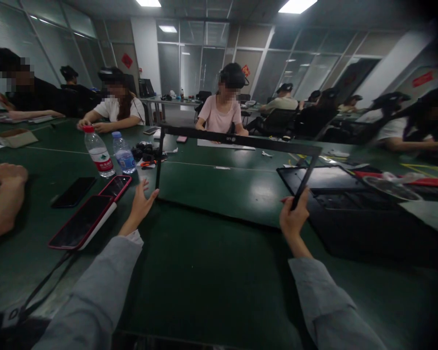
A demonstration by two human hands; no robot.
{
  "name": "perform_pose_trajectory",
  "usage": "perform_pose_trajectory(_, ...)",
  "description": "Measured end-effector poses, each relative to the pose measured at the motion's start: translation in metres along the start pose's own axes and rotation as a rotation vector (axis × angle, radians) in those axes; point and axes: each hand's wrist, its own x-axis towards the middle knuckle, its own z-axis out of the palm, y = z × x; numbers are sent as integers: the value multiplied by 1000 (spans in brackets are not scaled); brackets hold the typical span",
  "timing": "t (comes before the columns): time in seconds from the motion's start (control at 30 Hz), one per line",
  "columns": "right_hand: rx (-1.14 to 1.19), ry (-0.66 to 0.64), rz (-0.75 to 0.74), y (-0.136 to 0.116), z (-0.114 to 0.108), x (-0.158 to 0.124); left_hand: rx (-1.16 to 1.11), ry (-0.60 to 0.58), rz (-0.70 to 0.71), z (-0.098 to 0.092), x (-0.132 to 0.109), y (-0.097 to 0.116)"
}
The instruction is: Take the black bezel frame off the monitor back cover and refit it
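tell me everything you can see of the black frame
The black frame is thin, rectangular and open in the middle, plastic by its look, its wider top bar bearing a small pale logo. It is held up over the green table, sloping down rightward. The right hand grips its right side; the left hand seems to touch its left.

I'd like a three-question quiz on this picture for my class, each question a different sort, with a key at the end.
1. True or false: the green tabletop shows through the opening of the dark frame.

2. Which part of the dark frame does the right hand grip?
(a) top bar
(b) left side
(c) right side

3. Fill in: the blue-capped bottle stands to the picture's ____ of the red-capped bottle.

Key: 1 true; 2 c; 3 right.
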Motion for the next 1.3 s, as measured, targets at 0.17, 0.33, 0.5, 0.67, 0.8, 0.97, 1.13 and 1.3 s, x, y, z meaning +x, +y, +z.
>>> perform_pose_trajectory(0.17, -70, -93, 120, 1, 18, 3, -234, -169, -142, 8, -6, 12)
perform_pose_trajectory(0.33, 15, -361, 183, 10, 37, -9, -289, -5, -298, 8, -7, 14)
perform_pose_trajectory(0.5, 88, -479, 133, 24, 48, -19, 104, -39, -210, -2, -5, 4)
perform_pose_trajectory(0.67, -163, -505, 107, 24, 50, -21, 542, -78, -42, -4, -4, -8)
perform_pose_trajectory(0.8, -249, -560, 144, 22, 50, -24, 650, -90, -54, -2, -5, -12)
perform_pose_trajectory(0.97, -258, -580, 169, 22, 51, -22, 700, -120, -76, -2, -6, -11)
perform_pose_trajectory(1.13, -246, -575, 181, 19, 49, -21, 709, -125, -90, -2, -6, -7)
perform_pose_trajectory(1.3, -246, -569, 193, 18, 49, -23, 702, -133, -118, -3, -4, -4)
